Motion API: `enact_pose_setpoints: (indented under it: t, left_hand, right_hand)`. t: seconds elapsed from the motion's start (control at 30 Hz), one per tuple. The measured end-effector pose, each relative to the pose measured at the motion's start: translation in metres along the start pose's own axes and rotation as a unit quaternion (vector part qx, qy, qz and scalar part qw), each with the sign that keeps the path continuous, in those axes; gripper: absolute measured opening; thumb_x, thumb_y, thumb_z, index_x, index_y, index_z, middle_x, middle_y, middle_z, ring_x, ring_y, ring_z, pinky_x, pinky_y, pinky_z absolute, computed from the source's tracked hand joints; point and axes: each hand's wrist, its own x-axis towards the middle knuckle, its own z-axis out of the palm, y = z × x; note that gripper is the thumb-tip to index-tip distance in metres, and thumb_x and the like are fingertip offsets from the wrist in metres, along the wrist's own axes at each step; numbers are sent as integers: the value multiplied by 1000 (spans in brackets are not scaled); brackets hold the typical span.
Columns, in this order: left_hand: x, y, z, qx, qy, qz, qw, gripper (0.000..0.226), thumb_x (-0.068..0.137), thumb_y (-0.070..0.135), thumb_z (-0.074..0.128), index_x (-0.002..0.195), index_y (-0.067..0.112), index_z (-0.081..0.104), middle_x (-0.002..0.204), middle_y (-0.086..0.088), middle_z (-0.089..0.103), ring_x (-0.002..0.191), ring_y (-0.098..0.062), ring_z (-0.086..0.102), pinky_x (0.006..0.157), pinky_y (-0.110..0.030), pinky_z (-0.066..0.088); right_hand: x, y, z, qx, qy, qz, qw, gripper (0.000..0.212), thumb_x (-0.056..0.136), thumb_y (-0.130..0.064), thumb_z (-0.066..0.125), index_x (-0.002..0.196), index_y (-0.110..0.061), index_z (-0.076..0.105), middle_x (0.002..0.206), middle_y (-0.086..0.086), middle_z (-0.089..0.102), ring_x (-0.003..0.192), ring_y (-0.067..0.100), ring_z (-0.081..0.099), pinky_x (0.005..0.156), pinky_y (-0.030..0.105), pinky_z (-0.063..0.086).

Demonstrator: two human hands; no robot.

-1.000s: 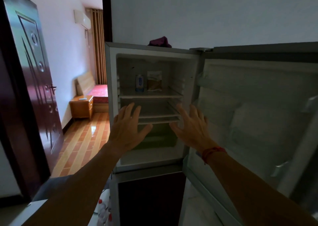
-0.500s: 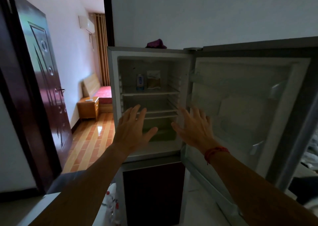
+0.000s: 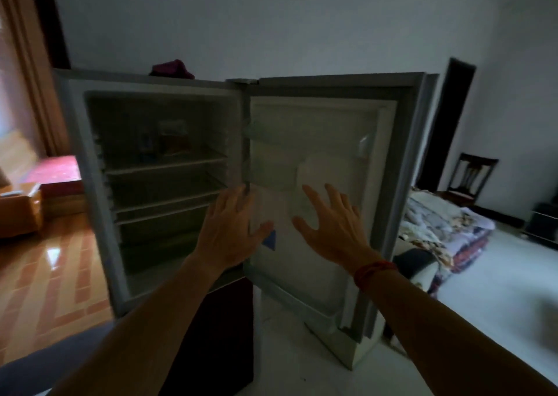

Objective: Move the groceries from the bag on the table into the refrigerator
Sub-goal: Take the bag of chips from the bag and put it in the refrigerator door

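The refrigerator (image 3: 90,184) stands open in front of me, its white door (image 3: 380,160) swung out to the right. A small can (image 3: 147,142) and a packet (image 3: 174,139) sit blurred on the top shelf; the lower shelves look bare. My left hand (image 3: 226,229) is raised with fingers spread before the cabinet's right edge. My right hand (image 3: 332,223), red band at the wrist, is spread in front of the door's inner face. Neither hand holds anything. The bag and table are out of view.
A maroon cloth (image 3: 172,69) lies on top of the fridge. A doorway at left shows a tiled floor and a wooden nightstand (image 3: 18,208). At right are a heap of bedding (image 3: 444,232), a dark chair (image 3: 471,178) and pale floor.
The view has swung to the right, so the fridge now sits left of centre and the room on the right shows. Both hands stay raised and empty, now nearer the door.
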Motion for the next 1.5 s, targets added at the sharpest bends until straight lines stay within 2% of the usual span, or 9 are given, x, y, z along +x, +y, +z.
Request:
enact_pose_setpoints:
  t: [0.13, 0.27, 0.57, 0.73, 0.87, 1.03, 1.23, 1.3, 1.5]
  left_hand:
    - [25, 20, 34, -58, -41, 80, 994, 83, 85, 71, 33, 137, 8, 49, 139, -18, 50, 128, -40, 46, 104, -52, 41]
    - [30, 61, 53, -112, -45, 156, 980, 79, 85, 67, 38, 137, 8, 49, 141, -17, 49, 127, -39, 46, 99, -50, 44]
    - [8, 209, 59, -258, -63, 320, 909, 83, 89, 73, 27, 138, 10, 50, 143, -17, 48, 129, -38, 47, 104, -51, 43]
    - [-22, 295, 48, -287, -68, 367, 882, 83, 87, 72, 30, 143, 12, 44, 148, -17, 43, 135, -38, 42, 107, -55, 38]
    - [-54, 363, 32, -311, -68, 409, 855, 83, 87, 72, 31, 145, 13, 40, 153, -14, 36, 141, -34, 34, 110, -53, 33]
    - [-101, 437, 9, -361, -78, 460, 808, 82, 86, 70, 33, 140, 10, 45, 149, -17, 41, 136, -35, 40, 103, -52, 41]
    - [-139, 495, -12, -369, -77, 499, 780, 80, 86, 71, 33, 139, 12, 46, 148, -14, 42, 135, -34, 41, 100, -49, 43]
    - [-143, 510, -16, -376, -77, 507, 772, 80, 86, 70, 33, 139, 12, 47, 147, -14, 43, 134, -34, 42, 99, -49, 44]
    - [-150, 536, -5, -379, -77, 527, 757, 79, 86, 70, 34, 138, 11, 47, 145, -16, 44, 133, -34, 43, 98, -50, 45]
  right_hand:
    - [-24, 31, -15, -49, 10, 87, 995, 73, 89, -69, 41, 152, -42, 15, 160, 11, 19, 142, 33, 27, 111, 51, 30]
    - [-62, 58, -37, -111, 5, 162, 981, 74, 89, -70, 39, 152, -38, 18, 159, 15, 22, 142, 37, 29, 109, 52, 31]
    - [-190, 109, -123, -218, 44, 329, 918, 73, 89, -66, 44, 153, -36, 23, 159, 13, 23, 139, 32, 32, 106, 46, 33]
    - [-268, 128, -178, -249, 66, 411, 874, 72, 89, -67, 44, 152, -41, 20, 160, 9, 19, 142, 30, 25, 110, 48, 28]
    - [-333, 141, -219, -272, 71, 458, 843, 73, 86, -69, 44, 150, -41, 23, 157, 9, 24, 139, 32, 31, 108, 52, 34]
    - [-411, 142, -266, -296, 72, 522, 797, 73, 87, -68, 44, 151, -41, 21, 159, 11, 20, 142, 35, 26, 110, 53, 28]
    - [-472, 145, -301, -322, 83, 559, 760, 72, 83, -71, 41, 145, -39, 23, 152, 10, 32, 131, 34, 41, 101, 54, 41]
    - [-482, 148, -308, -330, 80, 578, 742, 74, 85, -70, 42, 148, -38, 22, 154, 11, 28, 134, 34, 37, 105, 54, 37]
    - [-491, 154, -315, -324, 75, 593, 733, 73, 90, -64, 47, 152, -35, 21, 160, 12, 16, 143, 36, 24, 111, 53, 27]
